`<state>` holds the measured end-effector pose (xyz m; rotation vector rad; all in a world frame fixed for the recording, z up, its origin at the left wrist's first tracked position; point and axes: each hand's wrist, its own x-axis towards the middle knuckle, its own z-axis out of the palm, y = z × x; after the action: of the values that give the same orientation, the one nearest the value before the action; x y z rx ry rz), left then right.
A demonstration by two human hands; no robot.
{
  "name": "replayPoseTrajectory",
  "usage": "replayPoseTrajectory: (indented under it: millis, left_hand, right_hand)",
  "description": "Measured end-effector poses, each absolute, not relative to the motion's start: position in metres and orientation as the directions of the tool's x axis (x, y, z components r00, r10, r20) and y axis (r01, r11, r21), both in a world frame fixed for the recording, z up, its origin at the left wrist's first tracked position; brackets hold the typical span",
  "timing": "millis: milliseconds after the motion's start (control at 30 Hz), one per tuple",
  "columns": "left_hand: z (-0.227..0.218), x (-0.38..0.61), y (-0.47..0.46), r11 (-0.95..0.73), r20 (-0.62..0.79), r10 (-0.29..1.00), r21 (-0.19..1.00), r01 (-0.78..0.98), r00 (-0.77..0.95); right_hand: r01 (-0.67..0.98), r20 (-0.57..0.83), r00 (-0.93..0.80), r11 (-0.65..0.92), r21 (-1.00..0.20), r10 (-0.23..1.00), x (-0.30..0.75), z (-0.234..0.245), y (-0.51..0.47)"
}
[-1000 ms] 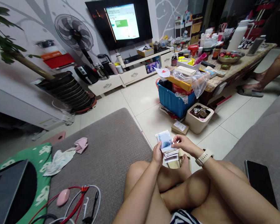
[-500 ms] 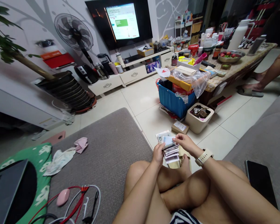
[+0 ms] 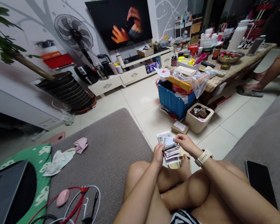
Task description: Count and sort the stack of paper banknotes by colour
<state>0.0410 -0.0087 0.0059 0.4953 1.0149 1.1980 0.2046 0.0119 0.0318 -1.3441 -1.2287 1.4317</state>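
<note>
A stack of banknotes (image 3: 172, 152) is held over my crossed legs, its folded ends fanned out toward me. My left hand (image 3: 158, 153) grips the stack from the left, thumb on top. With thumb and fingers pinched, my right hand (image 3: 185, 142), a pale watch on its wrist, holds the right edge of a bluish note (image 3: 169, 141) on top. A greenish note printed with a 10 (image 3: 162, 135) sticks out behind it at the upper left. The inner notes are partly hidden by my fingers.
A beige bin (image 3: 199, 123) of wrappers, a small cardboard box (image 3: 180, 127) and a full blue basket (image 3: 175, 102) stand ahead. A phone (image 3: 260, 180) lies right; cables (image 3: 78, 203) and a laptop (image 3: 8, 189) lie left. Another person's leg (image 3: 274, 70) shows by the cluttered table (image 3: 245, 62).
Both hands stay nearly in place on the banknotes. The top notes have shifted slightly. The television picture has changed from a bright page to hands on a dark background.
</note>
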Motion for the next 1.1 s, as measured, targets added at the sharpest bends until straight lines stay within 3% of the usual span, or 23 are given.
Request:
replayPoseTrajectory:
  millis: [1100]
  left_hand:
    - [0.0081, 0.0437, -0.0069, 0.293, -0.379, 0.925, 0.763, -0.576, -0.032]
  right_hand:
    - [0.032, -0.177, -0.176, -0.174, -0.984, 0.968, 0.2037, 0.039, 0.011]
